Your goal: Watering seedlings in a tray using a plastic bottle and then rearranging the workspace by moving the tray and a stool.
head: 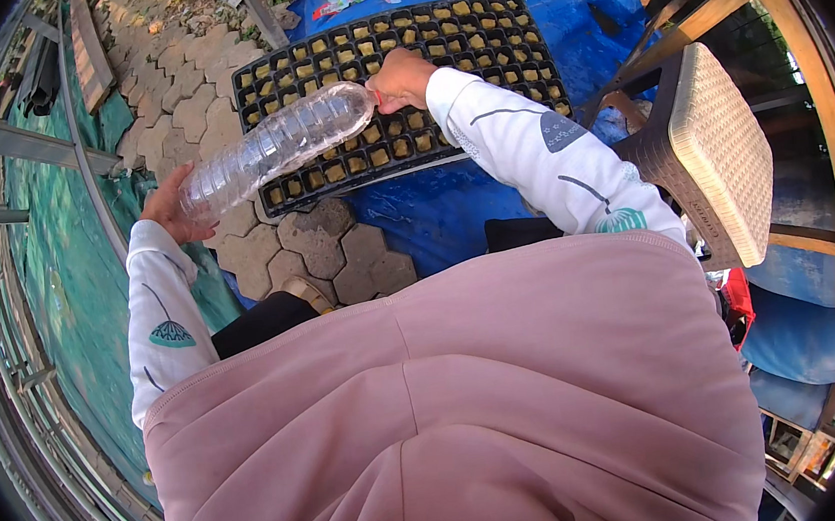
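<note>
A clear ribbed plastic bottle (271, 150) is held slantwise above a black seedling tray (364, 177). My left hand (177, 208) cups its base at the lower left. At the other end, my right hand (402, 81) grips the neck, where a bit of red, probably the cap, shows beside the fingers. The bottle looks transparent throughout; whether any liquid is inside I cannot tell. Many of the tray's cells hold small yellowish-brown plugs (355, 164). The bottle and my right hand hide part of the tray.
Under the tray lie a blue tarpaulin (428, 218) and hexagonal paving stones (314, 244). A plastic stool (724, 155) with a cream woven-pattern seat stands at the right, before a wooden frame (806, 72). Metal rails (77, 135) and green sheeting (63, 257) run along the left.
</note>
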`<state>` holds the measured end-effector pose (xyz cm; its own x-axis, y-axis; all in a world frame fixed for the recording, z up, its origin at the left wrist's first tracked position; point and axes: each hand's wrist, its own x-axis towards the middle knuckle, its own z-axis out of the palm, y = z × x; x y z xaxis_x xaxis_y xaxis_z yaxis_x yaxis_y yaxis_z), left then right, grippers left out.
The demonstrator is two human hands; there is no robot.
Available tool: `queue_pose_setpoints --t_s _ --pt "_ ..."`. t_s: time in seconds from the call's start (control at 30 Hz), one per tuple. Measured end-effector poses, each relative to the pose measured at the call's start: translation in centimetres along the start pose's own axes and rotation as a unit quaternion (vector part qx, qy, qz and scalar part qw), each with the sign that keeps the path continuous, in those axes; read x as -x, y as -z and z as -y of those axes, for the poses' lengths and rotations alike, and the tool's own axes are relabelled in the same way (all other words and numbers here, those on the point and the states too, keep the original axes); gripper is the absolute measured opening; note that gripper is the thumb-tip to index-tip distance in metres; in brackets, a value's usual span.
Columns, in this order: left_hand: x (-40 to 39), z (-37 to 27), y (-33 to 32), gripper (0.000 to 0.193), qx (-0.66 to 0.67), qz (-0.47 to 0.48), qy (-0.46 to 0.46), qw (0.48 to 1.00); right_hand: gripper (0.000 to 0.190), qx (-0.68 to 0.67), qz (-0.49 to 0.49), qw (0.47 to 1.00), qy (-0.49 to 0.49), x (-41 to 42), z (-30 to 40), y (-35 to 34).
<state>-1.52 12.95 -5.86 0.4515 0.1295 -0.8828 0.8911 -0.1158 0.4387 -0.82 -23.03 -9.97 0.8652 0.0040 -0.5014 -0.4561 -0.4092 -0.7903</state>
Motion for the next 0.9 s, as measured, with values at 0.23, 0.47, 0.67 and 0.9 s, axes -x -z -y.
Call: queue_pose_setpoints --t_s 0.23,0.47,0.67,0.9 --pt "0.6 -0.5 0.9 0.061 0.076 0.025 -0.031 0.996 0.025 -0.113 -0.045 0.992 0.014 -0.7 2.5 -0.2" --pt "0.4 -0.4 0.6 0.054 0.136 0.039 -0.063 0.988 0.03 -0.134 -0.046 0.989 0.051 -4.0 2.1 -0.6" --pt "-0.2 -0.7 0.1 0.053 0.142 0.057 -0.066 0.986 0.02 -0.132 -0.083 0.986 0.067 -5.2 2.8 0.1" --pt "-0.5 -1.6 -1.5 0.051 0.127 0.078 -0.04 0.988 0.014 0.076 -0.061 0.981 0.167 -9.3 1.1 2.6"
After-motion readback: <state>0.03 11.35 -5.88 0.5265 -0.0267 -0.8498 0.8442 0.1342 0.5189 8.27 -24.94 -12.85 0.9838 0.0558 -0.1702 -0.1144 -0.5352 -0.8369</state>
